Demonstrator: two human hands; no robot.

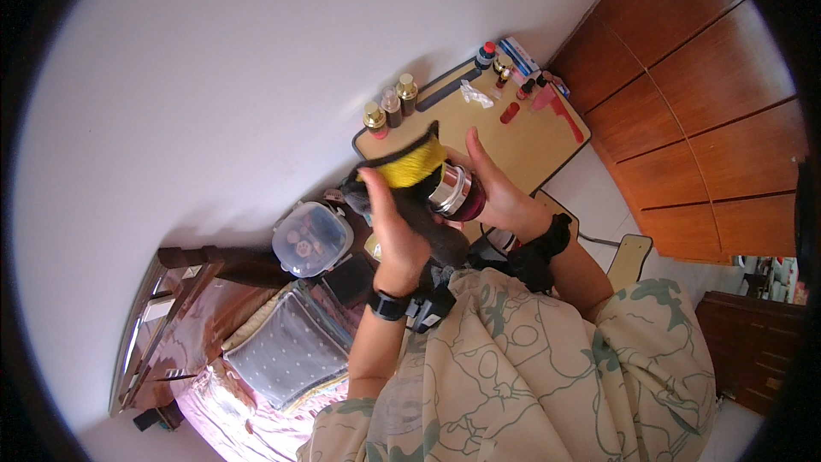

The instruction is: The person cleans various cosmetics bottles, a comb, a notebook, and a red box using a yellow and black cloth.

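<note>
My left hand (399, 240) grips a two-tone cloth (410, 167), bright yellow on one face and dark grey on the other, with a black edge. My left thumb presses along its yellow side. In my right hand (503, 196) is a dark red cosmetic container (474, 201) with a shiny silver collar or cap (453, 186), tilted towards the cloth. The cloth lies against the silver part, and its folds hide the container's far end. Both hands are raised in front of my lap, over the near edge of a small wood-topped table (535, 147).
Several gold-capped bottles (406, 93) line the table's wall side. A crumpled tissue (476, 94), a red tube (510, 113) and a red comb (567, 119) lie on top. Left are a clear lidded box (313, 239) and a bed with a grey pillow (288, 346). A wooden wardrobe (680, 96) stands right.
</note>
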